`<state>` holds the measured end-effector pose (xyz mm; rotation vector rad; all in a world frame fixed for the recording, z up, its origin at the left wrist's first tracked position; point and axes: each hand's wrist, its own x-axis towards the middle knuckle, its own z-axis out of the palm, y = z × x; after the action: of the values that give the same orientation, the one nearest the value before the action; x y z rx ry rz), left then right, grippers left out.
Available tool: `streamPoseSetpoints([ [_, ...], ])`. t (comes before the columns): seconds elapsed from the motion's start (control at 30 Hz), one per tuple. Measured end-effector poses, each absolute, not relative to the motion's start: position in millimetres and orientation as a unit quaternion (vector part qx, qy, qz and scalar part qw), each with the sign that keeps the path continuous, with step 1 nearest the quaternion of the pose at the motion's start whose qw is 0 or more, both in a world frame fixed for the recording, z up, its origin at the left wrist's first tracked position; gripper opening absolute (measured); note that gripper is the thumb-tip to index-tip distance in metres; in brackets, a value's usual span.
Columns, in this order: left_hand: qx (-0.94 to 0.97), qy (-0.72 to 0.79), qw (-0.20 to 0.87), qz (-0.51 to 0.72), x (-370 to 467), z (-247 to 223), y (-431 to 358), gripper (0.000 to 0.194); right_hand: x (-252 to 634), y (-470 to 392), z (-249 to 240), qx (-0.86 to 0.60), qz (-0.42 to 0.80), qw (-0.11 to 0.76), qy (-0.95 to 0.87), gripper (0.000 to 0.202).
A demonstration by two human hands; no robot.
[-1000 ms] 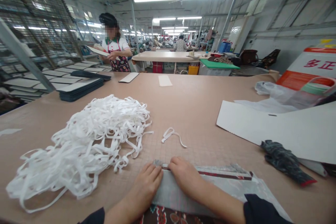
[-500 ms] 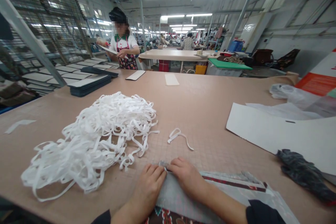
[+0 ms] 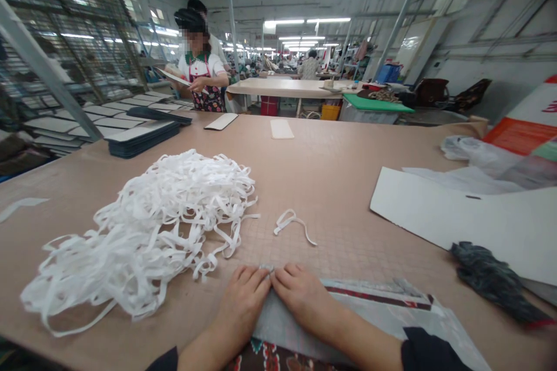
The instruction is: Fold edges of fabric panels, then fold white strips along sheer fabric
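A grey sheet (image 3: 361,324) with a dark red patterned strip lies at the table's near edge, and dark patterned fabric (image 3: 270,356) shows below it. My left hand (image 3: 246,295) is closed on the sheet's upper left edge, fingers pressed together. Right beside it, my right hand (image 3: 300,295) grips the same edge, its fingertips nearly touching those of my left. A short white strap (image 3: 293,221) lies looped just beyond my hands. To their left spreads a large tangled pile of white straps (image 3: 174,208).
White board (image 3: 461,214) and a dark crumpled cloth (image 3: 491,278) lie on the right. Stacked dark-edged panels (image 3: 143,136) stand at the far left of the table (image 3: 339,156). A person (image 3: 202,75) beyond holds a panel; another stands behind.
The view has shifted slightly. My left hand has moved closer to my right along the sheet's edge. A second person now shows behind the one at the far side.
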<state>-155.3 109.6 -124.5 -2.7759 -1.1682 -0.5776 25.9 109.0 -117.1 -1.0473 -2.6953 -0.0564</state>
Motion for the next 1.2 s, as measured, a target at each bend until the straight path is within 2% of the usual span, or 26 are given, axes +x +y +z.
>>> streamPoseSetpoints([
  [0.27,-0.937,-0.306,0.1,-0.133,-164,-143,135,0.05,65,86,-107,-0.393,-0.055,0.072,-0.915,0.02],
  [0.47,-0.932,-0.33,0.098,-0.11,-163,-139,134,0.049,147,46,-104,-0.478,-0.072,0.047,-0.874,0.026],
  [0.63,-0.919,-0.349,0.096,-0.156,-157,-135,123,0.044,238,-1,-136,-0.55,-0.142,0.074,-0.82,0.042],
  [0.73,-0.905,-0.374,0.076,-0.189,-153,-130,115,0.037,259,-2,-146,-0.587,-0.124,0.06,-0.797,0.044],
  [0.83,-0.901,-0.384,0.058,-0.196,-151,-124,109,0.031,226,23,-125,-0.62,-0.04,0.02,-0.783,0.033],
  [1.0,-0.893,-0.385,0.035,-0.23,-151,-121,104,0.027,103,78,-75,-0.528,0.124,0.084,-0.836,0.026],
  [1.2,-0.888,-0.385,0.043,-0.25,-154,-127,103,0.026,22,109,-98,-0.474,0.165,0.12,-0.856,0.021],
])
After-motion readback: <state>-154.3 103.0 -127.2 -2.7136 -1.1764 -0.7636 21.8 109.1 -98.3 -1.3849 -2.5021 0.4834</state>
